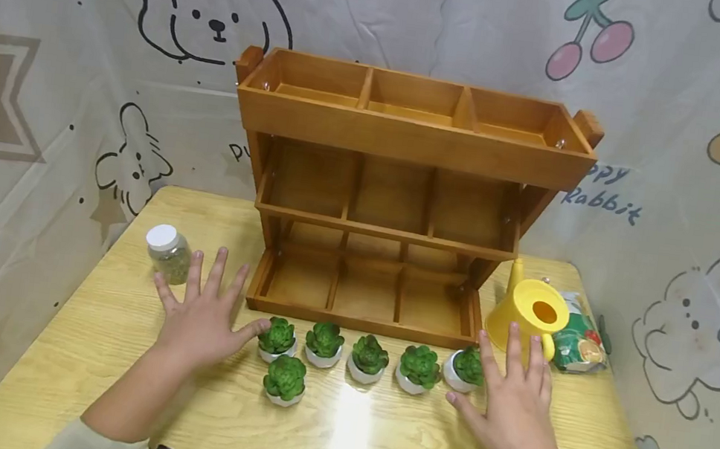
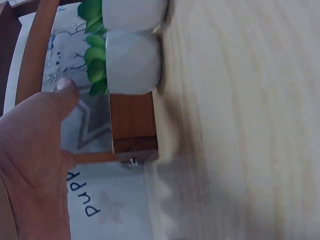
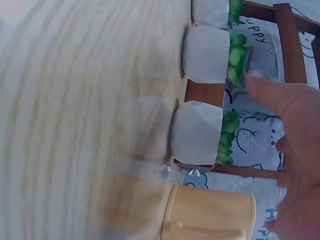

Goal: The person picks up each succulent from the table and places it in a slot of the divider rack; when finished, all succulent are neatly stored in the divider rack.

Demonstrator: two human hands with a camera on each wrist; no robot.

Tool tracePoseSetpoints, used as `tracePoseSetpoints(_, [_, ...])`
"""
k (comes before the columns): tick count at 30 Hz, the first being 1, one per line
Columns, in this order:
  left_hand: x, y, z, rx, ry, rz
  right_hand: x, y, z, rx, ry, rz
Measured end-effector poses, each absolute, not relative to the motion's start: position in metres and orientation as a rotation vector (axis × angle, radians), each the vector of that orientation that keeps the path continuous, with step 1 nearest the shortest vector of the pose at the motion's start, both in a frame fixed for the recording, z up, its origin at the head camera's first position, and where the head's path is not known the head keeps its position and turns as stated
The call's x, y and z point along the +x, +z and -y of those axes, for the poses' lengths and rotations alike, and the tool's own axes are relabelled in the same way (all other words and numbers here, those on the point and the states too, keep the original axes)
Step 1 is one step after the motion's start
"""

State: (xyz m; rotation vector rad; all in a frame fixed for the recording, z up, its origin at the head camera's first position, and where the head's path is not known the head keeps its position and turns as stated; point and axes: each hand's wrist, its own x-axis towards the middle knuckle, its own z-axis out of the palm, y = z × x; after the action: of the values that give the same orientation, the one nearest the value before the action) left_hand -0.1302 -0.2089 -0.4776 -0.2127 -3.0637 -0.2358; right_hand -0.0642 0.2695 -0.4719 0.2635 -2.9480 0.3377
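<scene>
Head view shows hands (image 1: pixel 202 329) (image 1: pixel 515 412) (widely splayed) near plants (image 1: pixel 369 354).

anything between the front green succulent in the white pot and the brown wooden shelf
Yes: another green succulent in a white pot stands just behind the front succulent, between it and the left part of the brown wooden shelf.

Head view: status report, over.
Left hand, right hand both empty. Six green plants in white pots before brown wooden shelf. Yellow watering can behind right hand.
</scene>
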Motion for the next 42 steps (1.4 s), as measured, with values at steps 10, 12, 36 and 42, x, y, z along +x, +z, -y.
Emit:
tracePoseSetpoints(10, [-0.153,-0.480,0.218,-0.221,-0.482,3.110,-0.072,-0.476,-0.272,0.281,0.543,2.957])
tracePoseSetpoints(12, [-0.158,-0.483,0.218,-0.221,-0.541,3.095,-0.074,-0.479,-0.273,0.254,0.589,2.966])
tracePoseSetpoints(36, [-0.177,-0.509,0.216,-0.177,-0.769,3.064,-0.093,-0.494,-0.276,0.102,0.764,3.072])
tracePoseSetpoints(42, [-0.179,-0.510,0.216,-0.161,-0.825,3.081,-0.095,-0.496,-0.277,0.078,0.775,3.062])
